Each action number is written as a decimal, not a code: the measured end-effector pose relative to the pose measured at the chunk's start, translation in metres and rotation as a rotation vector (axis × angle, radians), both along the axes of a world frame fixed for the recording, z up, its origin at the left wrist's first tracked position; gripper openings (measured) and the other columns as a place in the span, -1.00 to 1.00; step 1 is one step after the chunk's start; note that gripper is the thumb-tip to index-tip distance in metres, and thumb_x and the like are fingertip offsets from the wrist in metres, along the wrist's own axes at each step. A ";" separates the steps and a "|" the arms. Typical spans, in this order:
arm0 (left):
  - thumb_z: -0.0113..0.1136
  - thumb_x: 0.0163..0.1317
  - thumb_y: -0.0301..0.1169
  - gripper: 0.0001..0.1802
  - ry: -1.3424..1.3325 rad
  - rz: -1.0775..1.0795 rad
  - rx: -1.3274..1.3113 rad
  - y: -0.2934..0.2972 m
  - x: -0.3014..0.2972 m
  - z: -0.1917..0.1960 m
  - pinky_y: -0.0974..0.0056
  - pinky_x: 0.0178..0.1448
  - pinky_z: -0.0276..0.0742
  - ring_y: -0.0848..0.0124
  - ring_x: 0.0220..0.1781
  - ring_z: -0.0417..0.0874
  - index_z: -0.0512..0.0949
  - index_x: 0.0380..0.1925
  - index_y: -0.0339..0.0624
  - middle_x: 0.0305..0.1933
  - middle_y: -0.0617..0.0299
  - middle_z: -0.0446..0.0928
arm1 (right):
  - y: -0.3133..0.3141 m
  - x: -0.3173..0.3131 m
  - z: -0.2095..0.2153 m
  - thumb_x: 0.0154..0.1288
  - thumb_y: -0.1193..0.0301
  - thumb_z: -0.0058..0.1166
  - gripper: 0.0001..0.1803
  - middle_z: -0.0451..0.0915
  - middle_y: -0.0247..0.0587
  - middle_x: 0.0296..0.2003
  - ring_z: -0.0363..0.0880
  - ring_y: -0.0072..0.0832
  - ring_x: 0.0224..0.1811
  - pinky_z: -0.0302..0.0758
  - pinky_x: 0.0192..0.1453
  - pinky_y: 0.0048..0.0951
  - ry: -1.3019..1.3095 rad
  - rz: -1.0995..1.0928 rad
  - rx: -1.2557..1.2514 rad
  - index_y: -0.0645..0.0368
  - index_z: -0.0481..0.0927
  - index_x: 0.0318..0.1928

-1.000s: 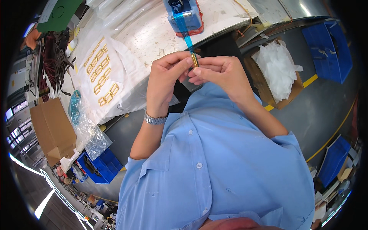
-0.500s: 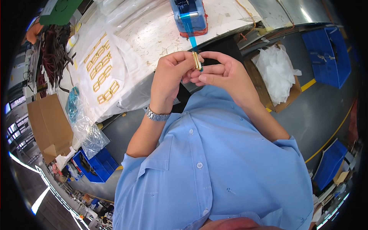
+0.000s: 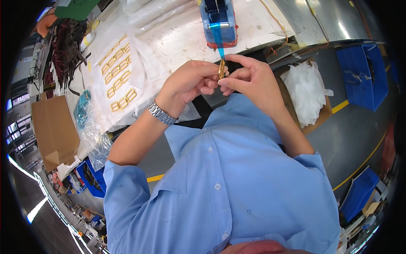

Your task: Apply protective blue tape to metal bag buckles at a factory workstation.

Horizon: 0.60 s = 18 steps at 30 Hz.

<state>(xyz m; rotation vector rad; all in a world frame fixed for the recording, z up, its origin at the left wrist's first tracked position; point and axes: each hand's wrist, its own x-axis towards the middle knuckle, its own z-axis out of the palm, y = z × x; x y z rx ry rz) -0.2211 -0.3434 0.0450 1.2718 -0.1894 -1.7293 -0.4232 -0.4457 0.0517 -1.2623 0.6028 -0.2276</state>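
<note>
Right hand (image 3: pixel 257 82) pinches one gold buckle (image 3: pixel 221 68) below one blue tape strip (image 3: pixel 218 38); left hand (image 3: pixel 190 80) beside it, grip unclear, forearm (image 3: pixel 134 140) swung outward since earlier; five rows of gold buckles (image 3: pixel 119 70) lie leftward

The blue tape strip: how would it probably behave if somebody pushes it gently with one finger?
The blue tape strip looks thin and see-through, so it is probably light and floppy. It spans straight from the dispenser to the gold piece, so it may resist slightly. Fed from a dispenser, it likely also clings.
</note>
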 end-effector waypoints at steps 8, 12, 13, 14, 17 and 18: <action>0.27 0.51 -0.47 -0.86 0.182 -0.028 0.103 -0.009 0.010 0.003 0.47 -0.43 0.55 0.57 -0.41 0.65 0.67 -0.15 -0.38 -0.35 0.25 0.64 | -0.012 0.009 -0.019 0.32 0.51 0.49 -0.30 0.77 -0.09 0.13 0.75 -0.45 0.15 0.64 0.33 -0.38 -0.128 -0.034 -0.257 0.36 0.55 0.44; 0.25 0.56 -0.42 -0.82 0.266 0.011 0.122 -0.012 0.011 0.002 0.41 -0.33 0.75 0.57 -0.41 0.69 0.64 -0.09 -0.36 -0.30 0.25 0.67 | -0.013 0.012 -0.024 0.35 0.51 0.47 -0.33 0.75 -0.06 0.21 0.72 -0.44 0.24 0.59 0.43 -0.33 -0.174 0.007 -0.138 0.39 0.55 0.42; 0.25 0.58 -0.40 -0.80 0.279 0.024 0.134 -0.012 0.012 0.001 0.39 -0.30 0.80 0.57 -0.41 0.69 0.63 -0.07 -0.36 -0.28 0.24 0.68 | -0.012 0.013 -0.023 0.35 0.51 0.47 -0.33 0.75 -0.06 0.21 0.72 -0.44 0.24 0.59 0.43 -0.33 -0.175 0.011 -0.137 0.39 0.55 0.42; 0.25 0.58 -0.40 -0.80 0.277 0.028 0.133 -0.012 0.012 0.000 0.39 -0.30 0.80 0.57 -0.41 0.69 0.63 -0.07 -0.36 -0.28 0.24 0.68 | -0.011 0.013 -0.022 0.33 0.48 0.49 -0.33 0.78 -0.05 0.16 0.74 -0.42 0.23 0.60 0.40 -0.35 -0.187 -0.015 -0.116 0.39 0.57 0.40; 0.23 0.59 -0.38 -0.79 0.282 0.040 0.152 -0.012 0.012 -0.001 0.34 -0.23 0.87 0.59 -0.41 0.69 0.63 -0.06 -0.36 -0.26 0.23 0.68 | -0.009 0.013 -0.019 0.35 0.48 0.47 -0.35 0.79 -0.04 0.14 0.74 -0.43 0.23 0.58 0.42 -0.36 -0.186 -0.032 -0.116 0.41 0.57 0.40; 0.23 0.60 -0.38 -0.79 0.312 0.055 0.156 -0.011 0.010 0.000 0.34 -0.21 0.87 0.59 -0.41 0.69 0.63 -0.06 -0.36 -0.26 0.24 0.68 | -0.009 0.012 -0.018 0.39 0.53 0.43 -0.36 0.77 -0.05 0.16 0.71 -0.46 0.24 0.55 0.46 -0.36 -0.171 -0.027 -0.136 0.42 0.54 0.42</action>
